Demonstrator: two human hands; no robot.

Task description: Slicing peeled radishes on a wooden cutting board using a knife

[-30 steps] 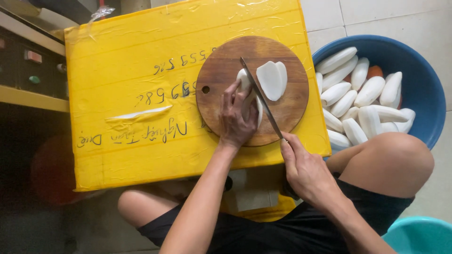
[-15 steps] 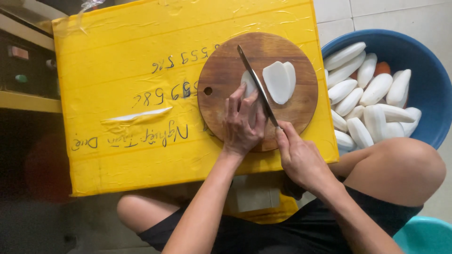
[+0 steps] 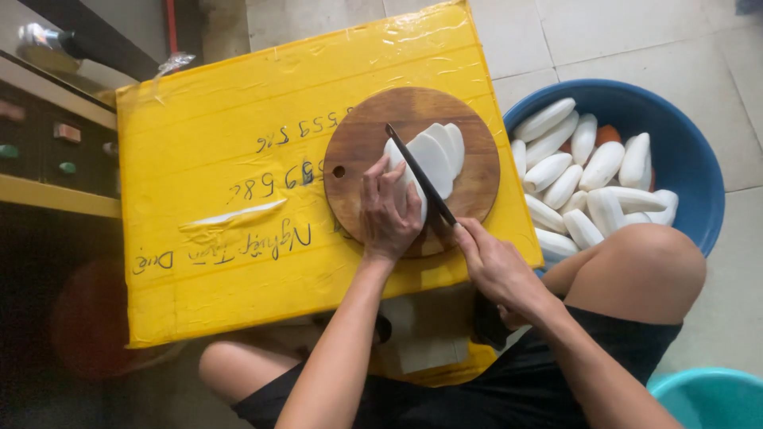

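A round wooden cutting board (image 3: 469, 191) lies on a yellow taped box (image 3: 238, 199). My left hand (image 3: 388, 213) presses a peeled white root piece (image 3: 397, 171) down on the board. My right hand (image 3: 497, 266) grips a dark knife (image 3: 421, 176) whose blade runs diagonally across the board, edge down beside my left fingers. Cut white slices (image 3: 441, 151) lie stacked to the right of the blade.
A blue basin (image 3: 687, 159) at the right holds several peeled white roots (image 3: 584, 171) and an orange piece. My bare knee (image 3: 648, 266) sits in front of it. A teal tub (image 3: 711, 397) shows at the bottom right; a dark cabinet stands at the left.
The view has shifted so the box and board sit lower and more central. The knife has moved left toward my left hand, and more slices lie right of the blade.
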